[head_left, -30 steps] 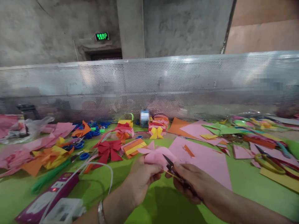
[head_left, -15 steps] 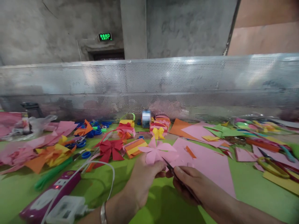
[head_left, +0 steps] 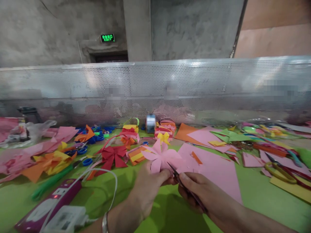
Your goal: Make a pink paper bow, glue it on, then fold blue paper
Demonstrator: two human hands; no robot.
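My left hand (head_left: 147,191) pinches the lower edge of a pink paper flower (head_left: 160,156) and holds it up over the green table (head_left: 255,191). My right hand (head_left: 199,191) is closed around small dark scissors (head_left: 175,172), whose blades touch the flower's lower right edge. A large pink paper sheet (head_left: 213,171) lies just behind and to the right of both hands. A metal bracelet sits on my left wrist.
A purple power strip (head_left: 46,207) with a white plug and cable lies at front left. A red paper bow (head_left: 113,155), orange and yellow bows, blue scissors and paper scraps crowd the left and middle. Yellow-handled scissors (head_left: 279,170) lie right. A perforated metal screen (head_left: 155,90) backs the table.
The pink paper has unfolded from a bunched shape into a spread flower. The scissors have stayed at its lower right edge; both hands shifted only slightly.
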